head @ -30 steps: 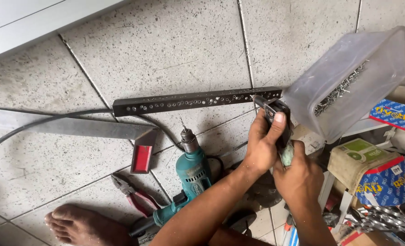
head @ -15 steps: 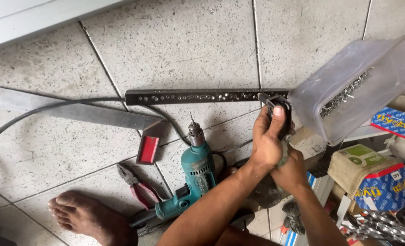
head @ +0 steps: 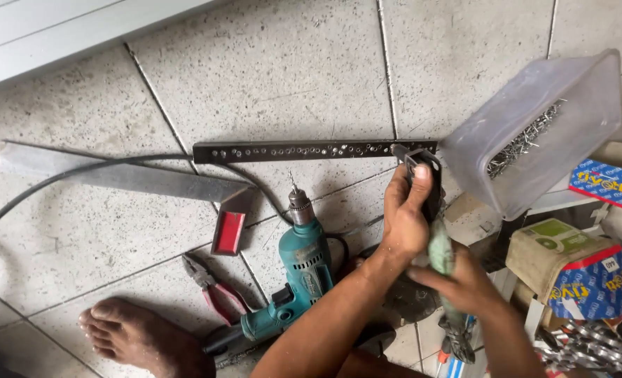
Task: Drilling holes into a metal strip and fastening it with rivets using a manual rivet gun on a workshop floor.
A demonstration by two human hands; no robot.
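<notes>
Green-handled tool [head: 440, 255] gripped low by right hand [head: 465, 283], fingers wrapped tight. Left hand [head: 403, 217] clamped round its black head [head: 423, 178], apparently steadying the nose against right end of perforated bar [head: 311, 150] flat on floor. Teal drill [head: 300, 262], pliers [head: 213, 290] beside. Beyond, tilted tub [head: 535, 133] of nails.

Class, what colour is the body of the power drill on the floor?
Teal, on the drill, head view.

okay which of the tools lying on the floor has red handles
The pliers, lying on the tiles between the bare foot and the teal power drill. The drill's body is teal, not red.
</notes>
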